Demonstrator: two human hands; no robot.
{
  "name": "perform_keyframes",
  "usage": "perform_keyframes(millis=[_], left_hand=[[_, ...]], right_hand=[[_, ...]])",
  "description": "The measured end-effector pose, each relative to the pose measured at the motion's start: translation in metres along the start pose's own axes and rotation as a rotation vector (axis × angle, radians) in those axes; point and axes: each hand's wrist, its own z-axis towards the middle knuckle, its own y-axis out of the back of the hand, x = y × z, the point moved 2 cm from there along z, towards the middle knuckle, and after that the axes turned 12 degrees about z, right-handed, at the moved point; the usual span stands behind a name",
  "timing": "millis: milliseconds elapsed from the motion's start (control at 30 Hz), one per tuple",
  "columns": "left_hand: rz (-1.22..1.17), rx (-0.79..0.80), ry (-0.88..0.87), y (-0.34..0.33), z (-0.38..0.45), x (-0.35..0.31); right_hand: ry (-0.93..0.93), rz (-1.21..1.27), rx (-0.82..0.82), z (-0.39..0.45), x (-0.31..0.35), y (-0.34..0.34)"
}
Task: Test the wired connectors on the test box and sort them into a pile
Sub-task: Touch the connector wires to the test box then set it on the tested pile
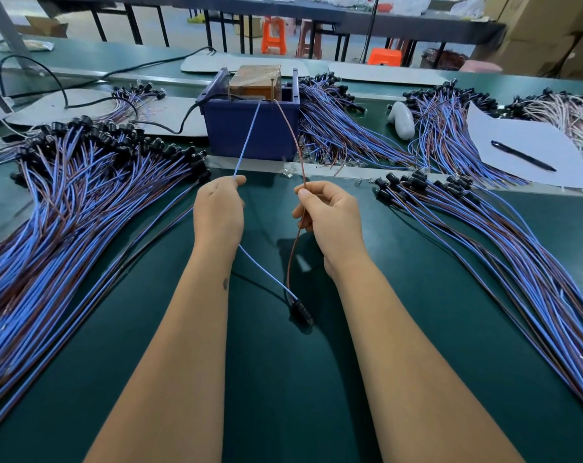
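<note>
My left hand point(218, 210) pinches a blue wire point(247, 138) whose far end reaches a post on the blue test box point(251, 128). My right hand point(328, 212) pinches the brown wire point(292, 128) of the same piece, its tip at the box's other post. Both wires run down between my forearms to one black connector point(302, 310) lying on the green table point(400, 329). A large pile of blue and brown wired connectors point(83, 202) lies to the left. Another pile point(500, 245) fans out to the right.
More wired connectors point(343, 128) are heaped right of the box and further bundles point(450, 118) lie at the back right. A sheet of paper point(524, 145) with a black pen point(522, 155) sits far right. A black power cable point(83, 85) snakes across the back left.
</note>
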Motion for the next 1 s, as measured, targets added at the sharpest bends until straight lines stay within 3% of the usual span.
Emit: perform_keyframes(millis=[267,633,1000], left_hand=[[-0.044,-0.047,0.018,0.002,-0.004,-0.004],[0.058,-0.177,-0.211,0.011,-0.004,-0.001],[0.001,-0.156,-0.116,0.015,0.007,0.007]], right_hand=[[0.004,-0.016,0.008,0.001,-0.001,0.0],[0.006,-0.023,0.016,0.001,-0.002,-0.001],[-0.009,-0.029,0.022,0.001,-0.002,-0.002]])
